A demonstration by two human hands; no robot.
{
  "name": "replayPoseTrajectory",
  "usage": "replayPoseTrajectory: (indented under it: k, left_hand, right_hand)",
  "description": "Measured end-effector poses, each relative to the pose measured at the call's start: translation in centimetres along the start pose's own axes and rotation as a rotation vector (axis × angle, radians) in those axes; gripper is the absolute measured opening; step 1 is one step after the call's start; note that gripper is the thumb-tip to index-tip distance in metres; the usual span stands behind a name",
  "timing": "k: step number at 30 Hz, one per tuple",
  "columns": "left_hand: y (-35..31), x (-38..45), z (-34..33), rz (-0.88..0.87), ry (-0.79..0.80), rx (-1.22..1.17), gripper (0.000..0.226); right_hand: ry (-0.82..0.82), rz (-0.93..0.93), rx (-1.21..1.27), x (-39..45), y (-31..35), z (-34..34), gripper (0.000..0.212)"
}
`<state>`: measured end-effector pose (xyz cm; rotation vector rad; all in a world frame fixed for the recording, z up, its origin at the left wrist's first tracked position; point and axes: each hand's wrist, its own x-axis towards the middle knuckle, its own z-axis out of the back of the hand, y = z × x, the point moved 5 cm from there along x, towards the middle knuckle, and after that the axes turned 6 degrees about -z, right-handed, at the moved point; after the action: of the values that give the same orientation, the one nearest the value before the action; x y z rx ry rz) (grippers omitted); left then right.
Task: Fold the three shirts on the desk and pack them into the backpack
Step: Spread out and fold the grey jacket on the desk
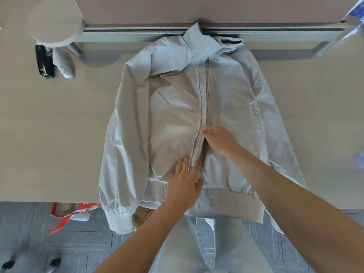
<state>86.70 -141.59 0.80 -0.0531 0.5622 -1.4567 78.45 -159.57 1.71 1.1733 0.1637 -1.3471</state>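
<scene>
A pale grey-beige zip jacket (pixel 173 107) lies spread face up on the desk (pixel 49 134), collar toward the far edge, hem and left cuff hanging over the near edge. My left hand (pixel 184 180) rests flat with straight fingers on the lower front, beside the zipper. My right hand (pixel 218 138) sits at the zipper line mid-chest, fingers bent, seemingly pinching the zipper edge. No backpack or other shirts are in view.
A black device (pixel 44 62) and a white object (pixel 64 66) lie at the desk's far left, near a round pale stand (pixel 57 22). A metal rail (pixel 137 32) runs along the back. A red-strapped bag (pixel 72 211) sits on the floor below.
</scene>
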Motion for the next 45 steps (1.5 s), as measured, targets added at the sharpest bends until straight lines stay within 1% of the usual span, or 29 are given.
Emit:
replayPoseTrajectory:
  k: [2,4,6,7,9,10,12,14,17,19,22,24,27,31,34,36,38,40,42,45]
  left_hand:
    - [-0.8,-0.2,-0.2,-0.015,-0.013,-0.001,0.064]
    - [-1.7,-0.1,-0.1,-0.023,-0.046,0.000,0.060]
    - [-2.3,0.1,0.1,-0.020,-0.096,-0.006,0.055]
    - [-2.5,0.2,0.0,-0.007,-0.116,0.002,0.052]
    - [-2.7,0.2,-0.3,0.040,-0.122,0.018,0.047]
    - [-2.8,0.3,-0.5,0.063,-0.105,0.018,0.047]
    - [-3.1,0.2,-1.4,0.090,-0.065,0.035,0.050]
    - [-3.5,-0.2,-2.1,0.101,-0.054,0.067,0.053]
    - [-4.1,-1.2,-3.0,0.123,-0.053,0.102,0.055]
    - [-4.4,-2.0,-3.3,0.147,-0.051,0.106,0.056]
    - [-4.8,-3.5,-3.7,0.185,-0.072,0.075,0.054]
    - [-4.9,-4.7,-4.1,0.196,-0.093,0.069,0.053]
    - [-5.2,-6.5,-4.6,0.212,-0.118,0.073,0.052]
    - [-6.2,-7.8,-4.6,0.223,-0.143,0.082,0.052]
    - [-6.9,-8.1,-4.5,0.250,-0.135,0.089,0.053]
    - [-7.3,-8.2,-4.5,0.262,-0.116,0.099,0.058]
    - [-7.6,-8.3,-4.8,0.277,-0.076,0.107,0.064]
    - [-7.6,-8.4,-5.0,0.305,-0.044,0.091,0.070]
    - [-7.5,-8.4,-5.0,0.321,-0.038,0.063,0.070]
    - [-7.8,-8.2,-4.5,0.291,-0.071,0.017,0.067]
  right_hand:
    - [-0.079,0.058,-0.023,-0.4,-0.4,0.7,0.037]
    - [-0.173,0.110,0.014,-0.7,-0.6,1.6,0.040]
    - [-0.193,0.108,0.095,-1.0,-0.9,2.3,0.040]
    - [-0.161,0.093,0.138,-1.1,-1.1,2.3,0.036]
    - [-0.048,0.047,0.212,-0.9,-2.1,1.5,0.024]
    - [-0.003,0.042,0.199,-0.8,-2.6,1.0,0.024]
    - [0.042,0.064,0.037,-1.0,-3.2,0.5,0.033]
    - [0.035,0.127,-0.140,-1.4,-3.4,0.3,0.041]
    - [0.060,0.214,-0.249,-2.4,-3.8,-0.3,0.042]
    - [0.111,0.216,-0.269,-2.8,-4.3,-0.9,0.043]
    - [0.236,0.172,-0.241,-3.3,-4.9,-2.3,0.043]
    - [0.286,0.157,-0.220,-4.0,-5.2,-3.2,0.045]
    - [0.285,0.149,-0.176,-5.3,-5.6,-3.6,0.048]
    - [0.263,0.204,-0.147,-6.5,-6.0,-3.5,0.064]
    - [0.231,0.237,-0.111,-7.3,-6.1,-3.0,0.055]
    - [0.207,0.269,-0.108,-7.9,-6.2,-2.6,0.050]
    - [0.231,0.300,-0.162,-8.3,-6.4,-2.7,0.050]
    - [0.268,0.322,-0.220,-8.7,-6.7,-3.1,0.045]
    - [0.261,0.356,-0.234,-8.9,-6.9,-3.4,0.043]
    - [0.205,0.373,-0.231,-9.1,-6.9,-3.5,0.040]
